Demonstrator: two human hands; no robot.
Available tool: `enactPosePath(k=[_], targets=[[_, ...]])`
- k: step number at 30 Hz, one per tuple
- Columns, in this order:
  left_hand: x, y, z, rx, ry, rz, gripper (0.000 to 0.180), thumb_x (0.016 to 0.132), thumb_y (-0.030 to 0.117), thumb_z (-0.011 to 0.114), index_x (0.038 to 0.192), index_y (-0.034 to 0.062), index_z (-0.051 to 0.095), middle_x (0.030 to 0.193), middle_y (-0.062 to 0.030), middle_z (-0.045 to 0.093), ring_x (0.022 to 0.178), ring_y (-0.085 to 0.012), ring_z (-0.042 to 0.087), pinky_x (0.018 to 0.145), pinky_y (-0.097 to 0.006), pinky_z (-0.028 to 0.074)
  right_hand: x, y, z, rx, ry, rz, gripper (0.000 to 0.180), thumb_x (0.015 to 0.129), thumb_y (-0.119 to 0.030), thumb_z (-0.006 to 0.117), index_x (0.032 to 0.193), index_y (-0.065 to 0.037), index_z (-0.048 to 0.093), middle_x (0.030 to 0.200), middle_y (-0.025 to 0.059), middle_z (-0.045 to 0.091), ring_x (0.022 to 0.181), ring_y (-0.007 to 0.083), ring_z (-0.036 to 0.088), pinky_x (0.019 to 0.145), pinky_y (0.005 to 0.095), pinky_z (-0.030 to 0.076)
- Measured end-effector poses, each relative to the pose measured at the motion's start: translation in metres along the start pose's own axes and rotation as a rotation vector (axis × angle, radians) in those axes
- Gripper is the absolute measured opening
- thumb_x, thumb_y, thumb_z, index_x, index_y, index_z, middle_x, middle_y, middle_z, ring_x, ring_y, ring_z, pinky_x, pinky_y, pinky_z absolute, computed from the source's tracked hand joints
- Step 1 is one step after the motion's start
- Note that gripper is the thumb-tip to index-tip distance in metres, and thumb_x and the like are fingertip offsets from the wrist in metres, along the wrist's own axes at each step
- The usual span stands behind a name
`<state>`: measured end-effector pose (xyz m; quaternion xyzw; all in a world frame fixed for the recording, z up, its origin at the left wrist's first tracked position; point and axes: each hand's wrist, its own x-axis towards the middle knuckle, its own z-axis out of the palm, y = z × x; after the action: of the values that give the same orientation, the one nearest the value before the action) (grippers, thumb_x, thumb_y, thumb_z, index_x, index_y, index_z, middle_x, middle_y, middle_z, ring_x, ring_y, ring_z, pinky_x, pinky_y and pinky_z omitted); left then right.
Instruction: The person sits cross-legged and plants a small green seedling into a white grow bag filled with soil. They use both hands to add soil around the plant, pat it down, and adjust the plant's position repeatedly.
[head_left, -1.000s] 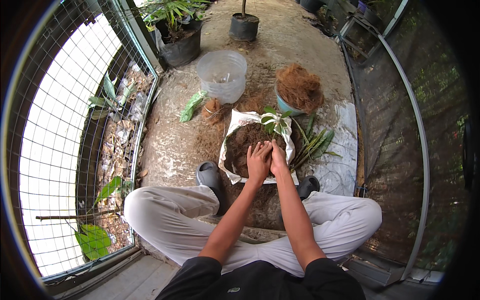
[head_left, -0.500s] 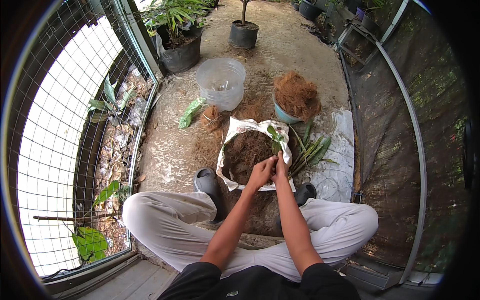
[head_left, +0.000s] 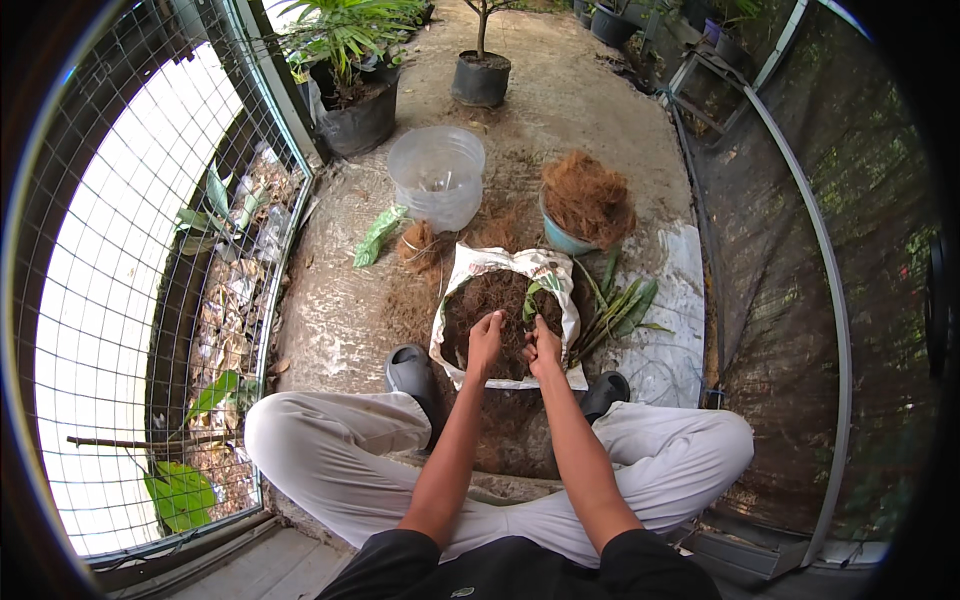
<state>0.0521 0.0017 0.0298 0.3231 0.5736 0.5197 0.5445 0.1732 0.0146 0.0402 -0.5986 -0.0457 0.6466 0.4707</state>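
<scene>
A white sack [head_left: 566,318], its rim rolled open, stands between my feet with dark brown fibrous potting mix [head_left: 478,298] inside. Over the right part of the mix, my right hand [head_left: 543,348] has its fingers closed at the lower end of a small leafy plant cutting [head_left: 533,298], whose green leaves point away from me. My left hand [head_left: 486,340] hovers above the mix to the left, apart from the cutting. Its fingertips are pressed together, and whatever may be between them is too small to make out.
Beyond the sack stand a clear plastic pot [head_left: 438,180] and a blue-green pot heaped with coconut fibre [head_left: 588,198]. A fibre bundle [head_left: 420,245] and a pale green leaf [head_left: 380,236] lie left. Long-leaved cuttings [head_left: 625,308] rest right. Wire mesh [head_left: 190,300] borders the left side.
My hands, close together before, have moved apart, the left one going left. The cutting has come lower and nearer to me, leaning left, with my right hand.
</scene>
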Motion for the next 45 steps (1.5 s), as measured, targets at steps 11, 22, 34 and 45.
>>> enactPosePath(k=[11,22,34,45], targets=[[-0.003,-0.002,0.019,-0.457,0.021,-0.327,0.050,0.097,0.046,0.037,0.107,0.0024,0.060,0.092,-0.0068,0.064,0.075,-0.0176,0.059,0.071,-0.031,0.047,-0.015,0.027,0.029,-0.408,-0.143,-0.501,0.027,0.094,-0.026,0.054,0.101,-0.003,0.067,0.071,0.0060,0.062,0.061,0.0133,0.055,0.054,0.0301,0.044],[-0.010,0.016,0.014,-0.134,-0.003,-0.237,0.046,0.092,0.041,0.054,0.107,-0.0018,0.060,0.088,-0.0066,0.063,0.076,-0.0108,0.056,0.066,-0.025,0.045,-0.025,0.017,0.028,0.020,-0.093,-0.141,0.028,0.090,-0.030,0.060,0.074,-0.007,0.063,0.051,-0.0054,0.041,0.042,0.0063,0.036,0.039,0.0261,0.028],[-0.022,0.043,0.020,0.321,-0.034,0.117,0.039,0.090,0.030,0.057,0.111,-0.0025,0.058,0.100,-0.0178,0.065,0.090,-0.0250,0.064,0.080,-0.033,0.049,0.023,0.005,-0.002,0.258,-0.347,0.147,0.019,0.091,-0.013,0.054,0.108,-0.007,0.058,0.070,-0.0010,0.049,0.055,0.0093,0.042,0.047,0.0235,0.037],[-0.041,0.050,0.043,0.755,-0.011,0.608,0.025,0.088,0.022,0.055,0.105,0.0075,0.066,0.107,-0.0150,0.064,0.116,-0.0341,0.052,0.099,-0.046,0.036,0.048,0.005,-0.015,0.436,-0.473,0.195,0.022,0.094,-0.017,0.048,0.102,0.001,0.059,0.100,0.0107,0.062,0.090,0.0198,0.061,0.078,0.0298,0.053]])
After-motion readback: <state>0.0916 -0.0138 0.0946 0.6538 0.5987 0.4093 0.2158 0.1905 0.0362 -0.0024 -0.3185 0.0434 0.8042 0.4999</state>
